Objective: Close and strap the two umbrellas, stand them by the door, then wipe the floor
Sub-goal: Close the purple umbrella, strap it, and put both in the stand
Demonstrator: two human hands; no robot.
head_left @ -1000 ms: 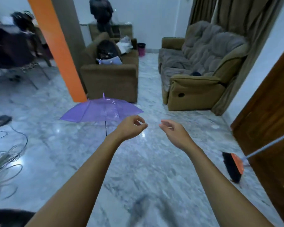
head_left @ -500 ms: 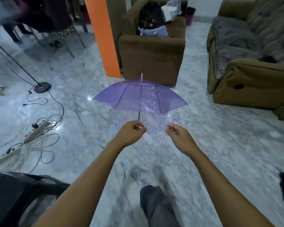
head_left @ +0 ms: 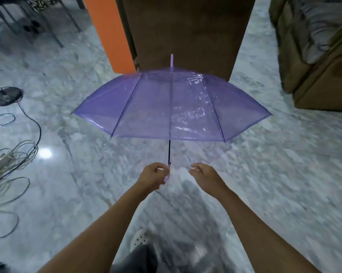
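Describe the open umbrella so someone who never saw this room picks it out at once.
Find the orange pillar and the brown armchair beside it. Directly in front of them, over the marble floor, is the purple umbrella, its handle gripped by the left hand. It is the only see-through, spread-open thing here.

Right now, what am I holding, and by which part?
The left hand grips the open purple umbrella by its handle, below the shaft; the right hand holds nothing.

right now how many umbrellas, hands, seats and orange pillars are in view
purple umbrella: 1
hands: 2, left hand, right hand
brown seats: 2, armchair, sofa
orange pillar: 1
total: 6
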